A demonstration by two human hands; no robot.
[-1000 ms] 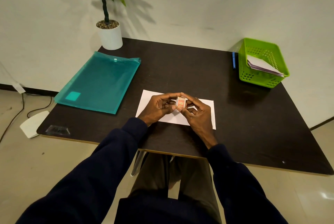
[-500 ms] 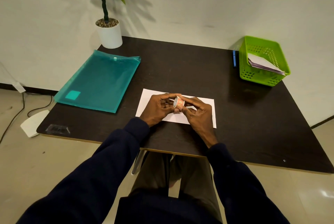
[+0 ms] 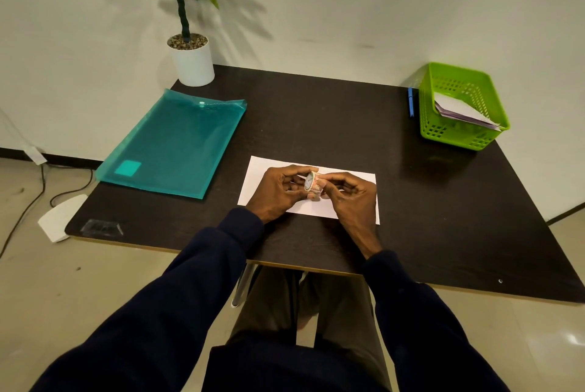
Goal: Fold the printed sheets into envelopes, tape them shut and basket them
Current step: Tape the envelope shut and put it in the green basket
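Now pick at the tape roll [image 3: 313,182] for its loose end, turning slowly, peeling a short strip. Left hand [image 3: 278,190] and right hand [image 3: 348,198] fingers pinched closed on roll. Folded sheet [image 3: 364,182] flat on worktop [image 3: 316,119] directly beneath fingers; basket [image 3: 443,135] well beyond right fingers.

The table [image 3: 316,113] looks like dark wood-grain laminate, mostly matt with a faint sheen near the basket [image 3: 456,138], which is glossy lime plastic mesh holding folded paper [image 3: 459,108]. At the table's left side lies a teal translucent plastic folder [image 3: 177,144], smooth and slightly shiny. The sheet [image 3: 348,181] at the table's front is plain matt white paper. The plant pot [image 3: 193,64] at the table's back-left corner looks smooth white, topped with rough gravel. Sleeves [image 3: 202,265] are soft dark cloth.
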